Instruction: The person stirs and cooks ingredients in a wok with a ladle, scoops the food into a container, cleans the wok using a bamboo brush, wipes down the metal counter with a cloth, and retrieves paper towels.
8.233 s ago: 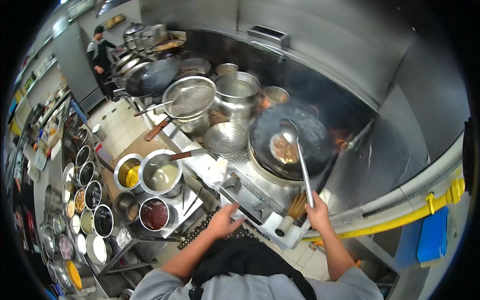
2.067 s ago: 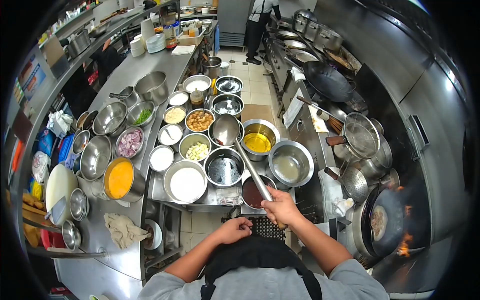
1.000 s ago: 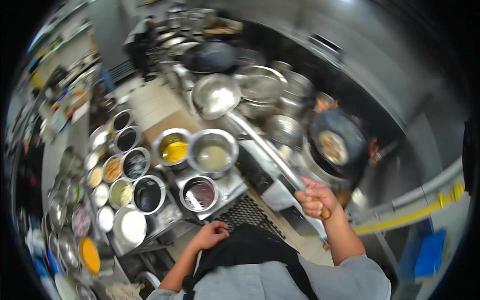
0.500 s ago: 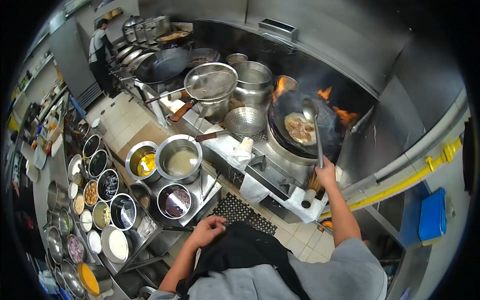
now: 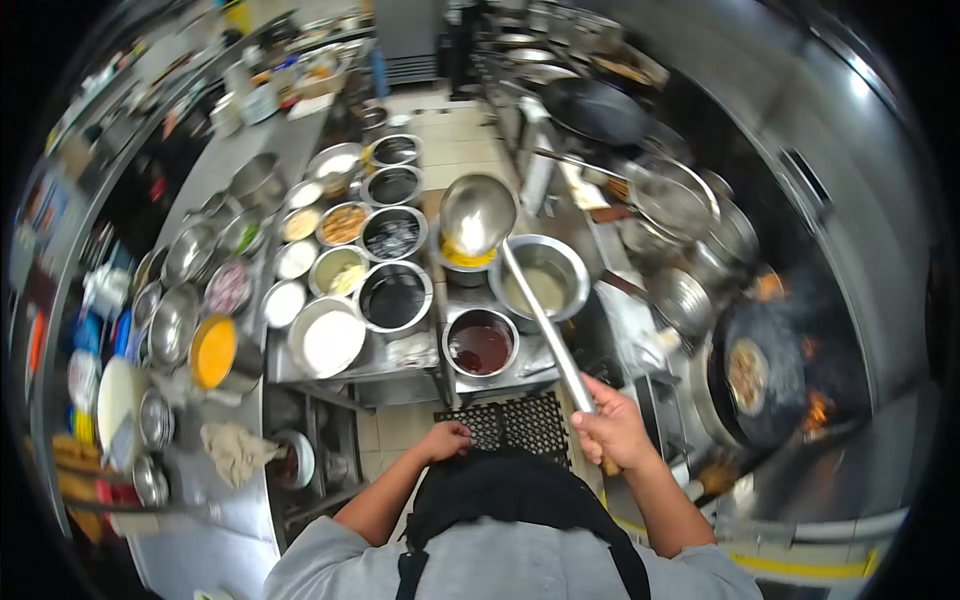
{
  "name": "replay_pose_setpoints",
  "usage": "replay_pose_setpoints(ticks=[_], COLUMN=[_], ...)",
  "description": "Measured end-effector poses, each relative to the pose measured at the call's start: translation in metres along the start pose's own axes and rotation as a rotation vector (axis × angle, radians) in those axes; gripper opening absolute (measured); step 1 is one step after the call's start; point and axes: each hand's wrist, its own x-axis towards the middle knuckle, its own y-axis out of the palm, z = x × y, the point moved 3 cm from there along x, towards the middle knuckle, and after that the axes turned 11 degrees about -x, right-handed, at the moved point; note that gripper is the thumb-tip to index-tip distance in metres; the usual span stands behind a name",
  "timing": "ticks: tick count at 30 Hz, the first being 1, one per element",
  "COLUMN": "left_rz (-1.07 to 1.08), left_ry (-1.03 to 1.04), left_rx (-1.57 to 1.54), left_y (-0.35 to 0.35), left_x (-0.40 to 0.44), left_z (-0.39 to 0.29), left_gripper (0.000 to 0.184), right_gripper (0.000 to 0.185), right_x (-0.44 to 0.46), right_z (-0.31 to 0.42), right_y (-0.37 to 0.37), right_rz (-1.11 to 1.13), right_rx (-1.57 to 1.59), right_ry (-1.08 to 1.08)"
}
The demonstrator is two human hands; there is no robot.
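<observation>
My right hand [image 5: 614, 430] is closed round the long handle of a steel ladle [image 5: 552, 335]. The ladle's bowl hangs over the pot with yellow liquid [image 5: 466, 256], hiding part of it; I cannot tell whether it touches. My left hand [image 5: 445, 441] rests by the front of my black apron, fingers curled, with nothing visible in them. On the stove at the right, a dark wok [image 5: 785, 345] holds a pale, round, browned piece of food [image 5: 747, 378], and flames show round the wok. Beside the yellow pot stand a pot of cloudy liquid [image 5: 545, 285] and a pot of dark red sauce [image 5: 481, 343].
Several containers of ingredients crowd the left cart, including a white one [image 5: 331, 340] and a dark sauce [image 5: 395, 297]. A pot of orange liquid [image 5: 214, 352] and a crumpled cloth [image 5: 236, 452] sit further left. Strainers [image 5: 676, 197] lie near the stove. A perforated mat [image 5: 505, 422] covers the floor.
The view has turned left. My right hand has lifted the ladle out of the wok and brought it over the pots. The food stays in the wok. My left hand remains near the apron.
</observation>
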Motion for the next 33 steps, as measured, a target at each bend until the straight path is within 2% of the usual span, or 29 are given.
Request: replay_pose_setpoints(ticks=[3,8,14,21,26,29,33], left_rz=[-0.010,-0.142,-0.232,-0.252,-0.236,-0.222,-0.222], left_ry=[-0.064,-0.197,-0.174,-0.162,-0.168,-0.158,-0.158], left_rx=[-0.074,-0.288,-0.360,-0.318,-0.289,-0.264,-0.235], left_y=[-0.014,-0.043,-0.063,-0.060,-0.058,-0.057,-0.052], left_x=[-0.001,-0.011,-0.023,-0.016,-0.013,-0.011,-0.012], left_z=[0.029,0.063,0.076,0.075,0.065,0.063,0.055], left_gripper=[0.020,0.012,0.012,0.012,0.013,0.013,0.013], right_gripper=[0.061,0.062,0.064,0.062,0.061,0.061,0.061], right_x=[0.030,0.051,0.052,0.050,0.037,0.033,0.034], right_z=[-0.007,-0.014,-0.016,-0.016,0.004,0.006,0.001], right_y=[0.036,0.063,0.067,0.067,0.064,0.062,0.058], right_rz=[0.126,0.193,0.213,0.231,0.260,0.246,0.237], right_rx=[-0.141,-0.339,-0.454,-0.371,-0.105,-0.240,-0.264], right_ry=[0.060,0.105,0.126,0.159,0.219,0.167,0.142])
